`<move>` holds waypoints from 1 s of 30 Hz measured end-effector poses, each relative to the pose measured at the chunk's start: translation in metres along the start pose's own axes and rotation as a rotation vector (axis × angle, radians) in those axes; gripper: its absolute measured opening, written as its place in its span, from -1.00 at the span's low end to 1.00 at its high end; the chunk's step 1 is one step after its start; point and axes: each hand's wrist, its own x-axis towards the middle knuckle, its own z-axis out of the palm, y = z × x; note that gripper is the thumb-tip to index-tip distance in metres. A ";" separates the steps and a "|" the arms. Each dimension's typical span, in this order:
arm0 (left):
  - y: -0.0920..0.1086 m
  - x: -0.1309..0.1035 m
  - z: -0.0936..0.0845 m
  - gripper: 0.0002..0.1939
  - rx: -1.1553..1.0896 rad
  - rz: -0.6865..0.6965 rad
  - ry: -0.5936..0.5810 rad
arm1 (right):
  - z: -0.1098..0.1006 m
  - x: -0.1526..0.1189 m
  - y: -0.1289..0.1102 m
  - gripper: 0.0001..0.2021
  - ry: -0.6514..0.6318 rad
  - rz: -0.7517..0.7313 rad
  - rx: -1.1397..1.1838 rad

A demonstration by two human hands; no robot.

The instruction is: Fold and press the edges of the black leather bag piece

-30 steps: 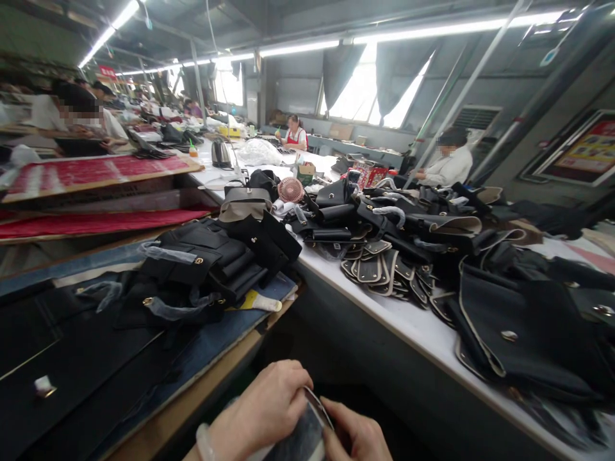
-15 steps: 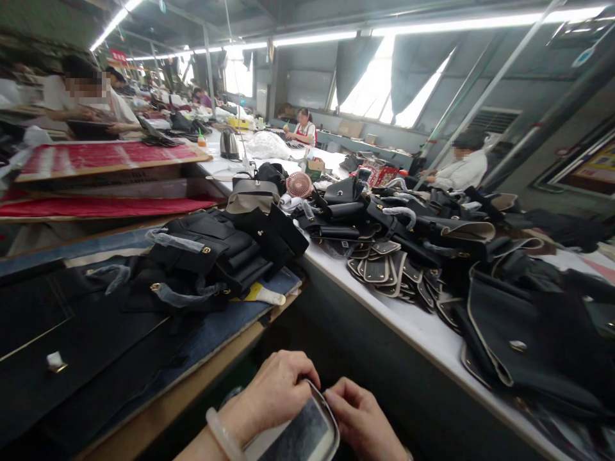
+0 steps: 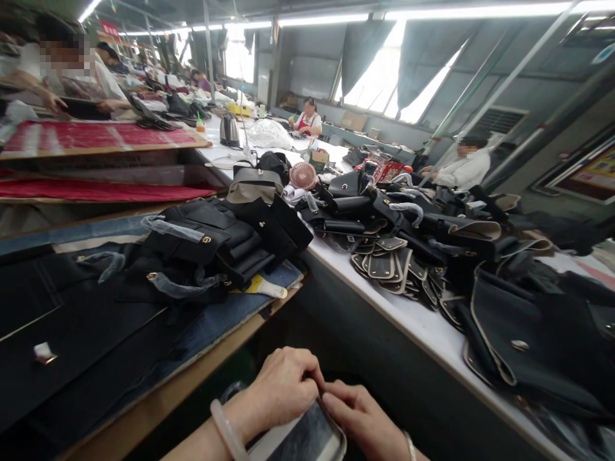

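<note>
My left hand (image 3: pixel 283 387) and right hand (image 3: pixel 358 419) now pinch together at the top edge of the flat grey cream-rimmed leather panel (image 3: pixel 307 438).

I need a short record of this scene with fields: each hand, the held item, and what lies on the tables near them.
left hand: grips the top edge of the dark flat piece
right hand: pinches the same edge, fingertips meeting the left hand
bracelet: pale, on left wrist
left table: stacked black bags
white table: pile of black bag parts, pink fan
</note>
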 end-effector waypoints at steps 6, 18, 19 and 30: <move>-0.012 0.006 -0.002 -0.70 -0.036 0.043 0.018 | -0.003 0.009 -0.030 -0.54 -0.043 -0.012 -0.466; -0.022 -0.112 -0.009 -0.50 -0.122 -0.199 0.226 | 0.002 0.007 0.004 -0.13 -0.066 -0.040 -0.161; -0.024 -0.124 -0.004 -0.51 -0.097 -0.241 0.271 | 0.002 0.006 0.004 -0.12 -0.082 -0.022 -0.069; -0.033 -0.159 0.032 -0.76 0.418 -0.111 0.696 | -0.009 0.013 -0.036 -0.47 -0.055 -0.245 -0.461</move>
